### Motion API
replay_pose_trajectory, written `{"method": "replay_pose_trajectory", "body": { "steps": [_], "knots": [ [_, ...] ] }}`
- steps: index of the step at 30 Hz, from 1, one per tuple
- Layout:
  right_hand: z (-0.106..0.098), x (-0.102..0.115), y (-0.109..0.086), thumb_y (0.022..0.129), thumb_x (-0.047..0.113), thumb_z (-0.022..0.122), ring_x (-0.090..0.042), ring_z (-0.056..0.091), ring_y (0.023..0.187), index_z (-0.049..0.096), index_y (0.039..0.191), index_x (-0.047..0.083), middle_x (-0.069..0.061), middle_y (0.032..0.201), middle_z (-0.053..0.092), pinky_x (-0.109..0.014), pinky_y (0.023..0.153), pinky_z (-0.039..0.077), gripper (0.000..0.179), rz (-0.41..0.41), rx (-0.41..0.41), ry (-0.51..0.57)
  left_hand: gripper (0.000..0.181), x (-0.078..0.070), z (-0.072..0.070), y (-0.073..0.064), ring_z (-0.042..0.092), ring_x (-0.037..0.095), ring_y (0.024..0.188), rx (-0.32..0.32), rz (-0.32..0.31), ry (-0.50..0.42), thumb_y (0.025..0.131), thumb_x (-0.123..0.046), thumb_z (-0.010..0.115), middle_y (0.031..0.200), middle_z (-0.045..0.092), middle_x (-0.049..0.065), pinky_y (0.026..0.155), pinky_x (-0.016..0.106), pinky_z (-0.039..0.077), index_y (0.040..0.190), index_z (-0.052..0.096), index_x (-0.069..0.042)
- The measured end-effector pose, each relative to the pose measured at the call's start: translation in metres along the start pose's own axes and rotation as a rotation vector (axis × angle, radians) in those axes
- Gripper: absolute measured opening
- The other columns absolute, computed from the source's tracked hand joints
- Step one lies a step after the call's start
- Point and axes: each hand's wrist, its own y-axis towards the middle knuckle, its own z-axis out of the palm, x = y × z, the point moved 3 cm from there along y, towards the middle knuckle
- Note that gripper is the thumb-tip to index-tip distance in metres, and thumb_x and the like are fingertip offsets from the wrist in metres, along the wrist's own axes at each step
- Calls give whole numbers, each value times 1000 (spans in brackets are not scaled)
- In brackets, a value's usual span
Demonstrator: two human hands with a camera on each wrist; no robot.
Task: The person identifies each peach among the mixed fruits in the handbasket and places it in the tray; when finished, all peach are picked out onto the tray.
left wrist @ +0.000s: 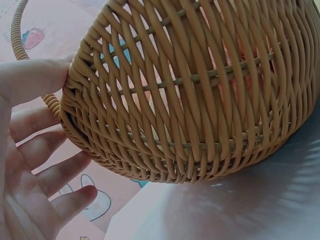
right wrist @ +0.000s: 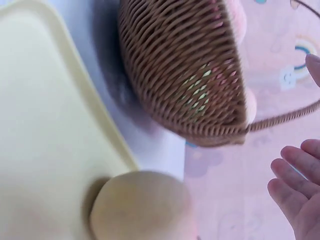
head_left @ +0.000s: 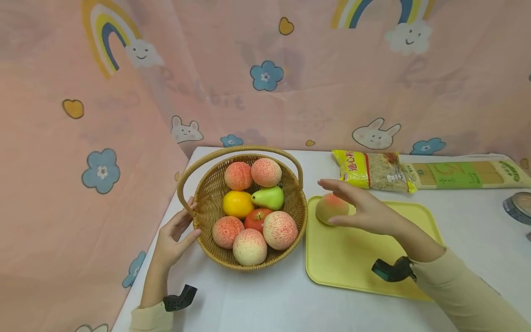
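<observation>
A wicker basket with an arched handle holds several peaches, a green pear, a red apple and a yellow-orange fruit. My left hand is at the basket's left rim, by the foot of the handle. In the left wrist view its thumb touches the rim and its other fingers are spread and fairly straight. A single peach sits in the upper left corner of a yellow tray. Above that peach is my right hand, thumb and fingers apart, holding nothing.
Behind the tray lie a yellow bag of pasta and a long pack of dried noodles. A round, dark-sided container stands at the right edge. A pink patterned cloth hangs behind and to the left of the white table.
</observation>
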Motion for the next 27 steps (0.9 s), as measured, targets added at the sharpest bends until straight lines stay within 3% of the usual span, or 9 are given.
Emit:
{"method": "replay_pose_trajectory", "body": {
  "steps": [4, 8, 11, 22, 27],
  "knots": [
    [3, 19, 9, 84, 25, 73, -25, 36, 138, 34, 147, 15, -4, 150, 37, -16, 111, 31, 75, -57, 32, -27, 61, 1, 0, -1, 46, 17, 132, -9, 16, 2, 75, 19, 62, 148, 36, 23, 106, 19, 40, 133, 45, 11],
    [8, 40, 21, 84, 22, 73, -26, 35, 138, 34, 146, 12, -6, 149, 39, -38, 114, 33, 74, -125, 82, -22, 60, 0, 1, -1, 46, 15, 132, -13, 34, -16, 77, 18, 62, 147, 35, 25, 105, 18, 40, 133, 45, 11],
    [13, 55, 32, 83, 22, 73, -27, 38, 136, 35, 146, 12, -7, 147, 42, -48, 111, 35, 74, -157, 115, -40, 60, -1, 1, 0, 46, 12, 131, -17, 50, -17, 77, 17, 62, 147, 36, 26, 105, 18, 40, 133, 44, 12],
    [36, 94, 94, 84, 26, 72, -30, 40, 135, 34, 146, 8, -9, 149, 39, -46, 108, 41, 75, -161, 174, -79, 60, -4, 2, 2, 45, 6, 130, -26, 46, -4, 76, 18, 62, 146, 37, 25, 105, 18, 39, 134, 47, 9],
    [44, 101, 121, 85, 26, 71, -26, 38, 136, 35, 145, 7, -11, 148, 41, -44, 112, 36, 72, -157, 180, -81, 60, -4, 3, 1, 44, 6, 131, -24, 49, -14, 76, 18, 62, 146, 37, 26, 106, 18, 38, 133, 45, 11]
  ]
}}
